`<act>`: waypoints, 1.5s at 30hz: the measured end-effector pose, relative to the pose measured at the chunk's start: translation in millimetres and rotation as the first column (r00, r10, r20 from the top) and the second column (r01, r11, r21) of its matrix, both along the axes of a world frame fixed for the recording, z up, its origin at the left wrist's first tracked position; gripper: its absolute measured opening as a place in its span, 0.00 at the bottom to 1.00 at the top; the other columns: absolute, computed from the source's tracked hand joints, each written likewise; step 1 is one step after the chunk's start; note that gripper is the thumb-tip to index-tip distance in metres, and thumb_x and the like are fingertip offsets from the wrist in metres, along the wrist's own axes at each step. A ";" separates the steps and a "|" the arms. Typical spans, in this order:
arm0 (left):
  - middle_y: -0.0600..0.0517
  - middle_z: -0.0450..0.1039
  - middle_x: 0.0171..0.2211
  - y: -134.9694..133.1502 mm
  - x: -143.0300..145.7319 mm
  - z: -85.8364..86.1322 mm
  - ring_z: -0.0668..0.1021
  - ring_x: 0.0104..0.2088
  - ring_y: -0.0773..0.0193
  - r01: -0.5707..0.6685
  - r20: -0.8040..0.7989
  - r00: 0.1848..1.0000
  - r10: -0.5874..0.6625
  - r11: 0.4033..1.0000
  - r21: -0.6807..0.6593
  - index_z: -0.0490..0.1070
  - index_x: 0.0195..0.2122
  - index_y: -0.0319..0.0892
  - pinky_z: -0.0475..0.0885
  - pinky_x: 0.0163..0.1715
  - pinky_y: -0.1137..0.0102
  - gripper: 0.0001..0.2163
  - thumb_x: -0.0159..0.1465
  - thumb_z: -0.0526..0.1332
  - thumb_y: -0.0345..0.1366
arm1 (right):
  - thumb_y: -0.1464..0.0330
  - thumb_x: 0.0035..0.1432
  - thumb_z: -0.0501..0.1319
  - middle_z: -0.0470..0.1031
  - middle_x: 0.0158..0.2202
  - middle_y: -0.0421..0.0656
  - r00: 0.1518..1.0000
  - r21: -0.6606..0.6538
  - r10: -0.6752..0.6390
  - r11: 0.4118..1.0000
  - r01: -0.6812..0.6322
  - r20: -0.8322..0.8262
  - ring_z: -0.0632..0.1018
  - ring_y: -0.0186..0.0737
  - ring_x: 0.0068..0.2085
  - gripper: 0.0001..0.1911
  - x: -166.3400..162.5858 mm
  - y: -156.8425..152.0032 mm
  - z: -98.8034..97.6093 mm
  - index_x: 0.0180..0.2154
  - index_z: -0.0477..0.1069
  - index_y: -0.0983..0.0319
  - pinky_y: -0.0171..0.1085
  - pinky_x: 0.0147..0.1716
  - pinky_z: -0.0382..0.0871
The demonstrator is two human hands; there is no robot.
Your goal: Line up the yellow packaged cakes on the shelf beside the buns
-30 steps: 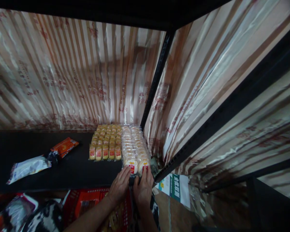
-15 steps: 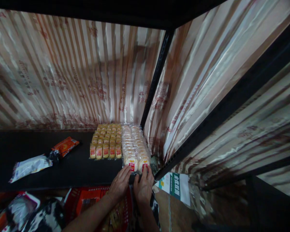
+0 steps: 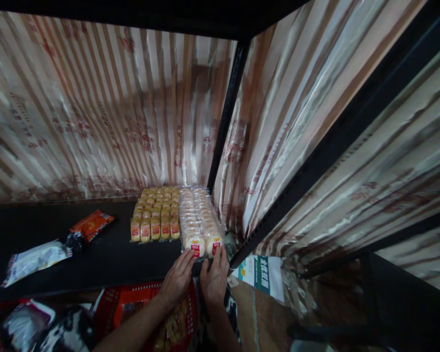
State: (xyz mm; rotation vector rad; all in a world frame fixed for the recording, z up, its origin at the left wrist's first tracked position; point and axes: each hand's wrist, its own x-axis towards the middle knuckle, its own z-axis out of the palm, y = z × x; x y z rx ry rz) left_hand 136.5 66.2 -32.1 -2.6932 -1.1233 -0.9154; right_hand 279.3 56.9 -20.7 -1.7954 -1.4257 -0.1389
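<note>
We keep our left hand and right hand flat, fingers spread and holding nothing, with the fingertips against the near end of the pale bun packs. These packs lie in two rows at the right end of the black shelf, just beside the yellow cake packs, so the rows stay tight against the corner post.

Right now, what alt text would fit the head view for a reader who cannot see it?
Two bare hands, left hand and right hand, press against the front of two rows of wrapped buns on a black shelf. Yellow cake packs sit beside them, with an orange packet and white packet further left.
</note>
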 end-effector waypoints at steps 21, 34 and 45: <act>0.42 0.59 0.60 -5.0 -1.7 -0.3 0.56 0.63 0.58 0.011 0.028 1.000 -0.010 1.000 -0.011 0.53 0.62 0.37 0.69 0.54 0.59 0.21 0.67 0.44 0.28 | 0.67 0.59 0.48 0.54 0.61 0.60 0.998 0.021 0.050 0.999 -0.050 -0.024 0.56 0.54 0.61 0.28 -1.5 0.2 2.5 0.59 0.55 0.73 0.53 0.55 0.57; 0.42 0.59 0.60 2.1 5.1 -4.4 0.55 0.63 0.57 -0.109 0.075 0.991 0.107 0.994 0.028 0.54 0.61 0.36 0.69 0.54 0.60 0.21 0.66 0.44 0.28 | 0.64 0.64 0.42 0.52 0.62 0.59 0.991 0.106 0.132 0.986 -0.130 -0.013 0.54 0.50 0.63 0.26 5.8 10.9 14.5 0.58 0.58 0.72 0.54 0.57 0.55; 0.40 0.55 0.62 0.6 -1.8 -0.4 0.51 0.64 0.56 -0.063 0.111 0.992 0.063 0.998 -0.010 0.52 0.62 0.34 0.66 0.56 0.60 0.21 0.67 0.45 0.32 | 0.62 0.65 0.42 0.52 0.63 0.56 0.980 0.090 0.199 0.976 -0.200 0.016 0.52 0.49 0.64 0.26 -1.3 23.4 19.5 0.59 0.56 0.70 0.55 0.58 0.54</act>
